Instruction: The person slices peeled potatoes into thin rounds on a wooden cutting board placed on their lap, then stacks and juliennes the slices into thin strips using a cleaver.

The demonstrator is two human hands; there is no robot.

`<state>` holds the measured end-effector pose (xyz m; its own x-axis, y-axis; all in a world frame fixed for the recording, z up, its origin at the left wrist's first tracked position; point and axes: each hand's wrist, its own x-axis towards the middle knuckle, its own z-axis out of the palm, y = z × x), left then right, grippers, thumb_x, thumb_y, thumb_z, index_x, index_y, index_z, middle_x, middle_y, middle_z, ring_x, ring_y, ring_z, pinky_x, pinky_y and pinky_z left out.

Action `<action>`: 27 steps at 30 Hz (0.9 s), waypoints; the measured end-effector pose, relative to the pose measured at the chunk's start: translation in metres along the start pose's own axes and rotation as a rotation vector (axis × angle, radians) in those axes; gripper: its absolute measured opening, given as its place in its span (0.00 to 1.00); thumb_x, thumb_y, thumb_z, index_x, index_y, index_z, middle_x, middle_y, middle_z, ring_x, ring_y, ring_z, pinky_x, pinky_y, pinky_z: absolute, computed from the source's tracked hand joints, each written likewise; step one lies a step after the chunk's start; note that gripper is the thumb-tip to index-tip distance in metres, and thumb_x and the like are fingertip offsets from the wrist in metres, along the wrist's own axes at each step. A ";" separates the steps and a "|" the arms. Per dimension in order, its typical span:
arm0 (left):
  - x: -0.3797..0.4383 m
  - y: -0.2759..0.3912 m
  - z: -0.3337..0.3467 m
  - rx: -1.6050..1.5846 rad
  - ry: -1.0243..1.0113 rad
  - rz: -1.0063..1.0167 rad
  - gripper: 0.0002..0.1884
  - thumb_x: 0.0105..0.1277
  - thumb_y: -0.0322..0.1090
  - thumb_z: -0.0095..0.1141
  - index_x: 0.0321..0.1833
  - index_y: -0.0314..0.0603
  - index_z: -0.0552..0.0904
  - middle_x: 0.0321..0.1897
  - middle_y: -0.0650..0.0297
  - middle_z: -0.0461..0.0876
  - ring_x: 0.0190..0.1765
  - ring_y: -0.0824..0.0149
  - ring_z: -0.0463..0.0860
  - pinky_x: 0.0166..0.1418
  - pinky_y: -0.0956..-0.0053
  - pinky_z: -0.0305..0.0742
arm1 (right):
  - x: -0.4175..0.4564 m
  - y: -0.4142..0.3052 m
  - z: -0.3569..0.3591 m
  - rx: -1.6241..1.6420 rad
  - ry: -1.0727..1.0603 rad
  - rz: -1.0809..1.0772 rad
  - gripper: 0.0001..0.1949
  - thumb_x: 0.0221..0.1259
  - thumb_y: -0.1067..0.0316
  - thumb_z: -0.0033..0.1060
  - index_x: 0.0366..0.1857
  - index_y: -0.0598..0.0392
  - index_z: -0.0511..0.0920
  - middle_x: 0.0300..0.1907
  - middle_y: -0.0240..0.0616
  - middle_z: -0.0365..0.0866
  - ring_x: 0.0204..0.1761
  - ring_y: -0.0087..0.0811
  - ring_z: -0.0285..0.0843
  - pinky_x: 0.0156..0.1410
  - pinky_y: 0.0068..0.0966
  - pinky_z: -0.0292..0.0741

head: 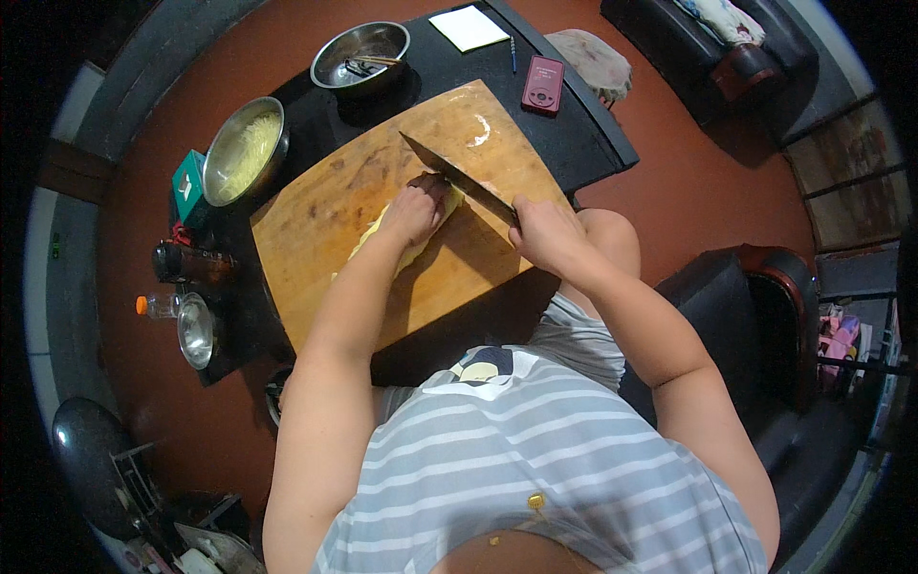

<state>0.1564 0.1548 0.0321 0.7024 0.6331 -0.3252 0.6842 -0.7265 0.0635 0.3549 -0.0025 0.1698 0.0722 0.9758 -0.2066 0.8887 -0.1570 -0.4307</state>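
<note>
My right hand (546, 233) grips the handle of a long-bladed kitchen knife (470, 183). Its blade slants up and to the left over a wooden cutting board (308, 237). My left hand (418, 212) presses down on a long piece of pale yellow food (410, 257), with bent fingers close beside the blade. That hand and forearm cover much of the food. The blade lies by the food's far end; whether it touches cannot be made out. A wet, shiny patch (479, 131) shows on the board's far right part.
A steel bowl of pale yellow shreds (251, 158) and another steel bowl (362, 54) with chopsticks stand beyond the board on the black table (588, 140). A pink handheld device (543, 85), a pen (513, 55) and white paper (469, 29) lie right. A small bowl (195, 330) sits left.
</note>
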 end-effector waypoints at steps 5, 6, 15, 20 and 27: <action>-0.004 0.005 0.002 -0.081 0.303 0.090 0.15 0.65 0.40 0.52 0.39 0.30 0.77 0.42 0.48 0.74 0.51 0.48 0.73 0.55 0.58 0.71 | 0.015 0.012 0.028 -0.036 0.007 0.040 0.11 0.57 0.65 0.57 0.38 0.62 0.76 0.33 0.57 0.82 0.39 0.56 0.81 0.46 0.48 0.76; -0.005 0.007 -0.001 -0.080 0.299 0.088 0.15 0.65 0.40 0.51 0.39 0.30 0.77 0.43 0.48 0.74 0.51 0.48 0.72 0.56 0.58 0.70 | 0.020 0.014 0.037 -0.027 0.027 0.025 0.11 0.58 0.65 0.57 0.38 0.62 0.76 0.33 0.57 0.82 0.39 0.56 0.81 0.46 0.47 0.76; -0.003 0.008 -0.009 -0.063 0.102 0.018 0.15 0.65 0.39 0.50 0.39 0.31 0.78 0.42 0.47 0.75 0.51 0.47 0.73 0.54 0.56 0.71 | 0.009 0.009 0.016 0.060 0.062 -0.033 0.11 0.55 0.67 0.58 0.38 0.63 0.75 0.32 0.59 0.81 0.39 0.57 0.81 0.46 0.48 0.76; -0.005 0.001 0.005 -0.112 0.295 0.105 0.14 0.65 0.38 0.50 0.38 0.31 0.77 0.41 0.47 0.74 0.51 0.47 0.73 0.55 0.56 0.70 | -0.001 0.006 0.007 -0.029 -0.014 0.017 0.11 0.55 0.66 0.57 0.38 0.62 0.75 0.33 0.59 0.81 0.40 0.57 0.81 0.46 0.48 0.76; -0.007 0.007 -0.004 -0.095 0.401 0.177 0.12 0.65 0.37 0.51 0.38 0.31 0.74 0.41 0.47 0.72 0.49 0.46 0.72 0.55 0.57 0.69 | 0.033 0.016 0.048 0.048 0.075 0.043 0.13 0.56 0.63 0.58 0.38 0.63 0.76 0.34 0.57 0.82 0.40 0.56 0.82 0.48 0.46 0.77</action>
<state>0.1570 0.1469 0.0382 0.8179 0.5685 0.0889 0.5485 -0.8170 0.1780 0.3494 0.0195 0.1141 0.1453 0.9763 -0.1606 0.8615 -0.2046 -0.4647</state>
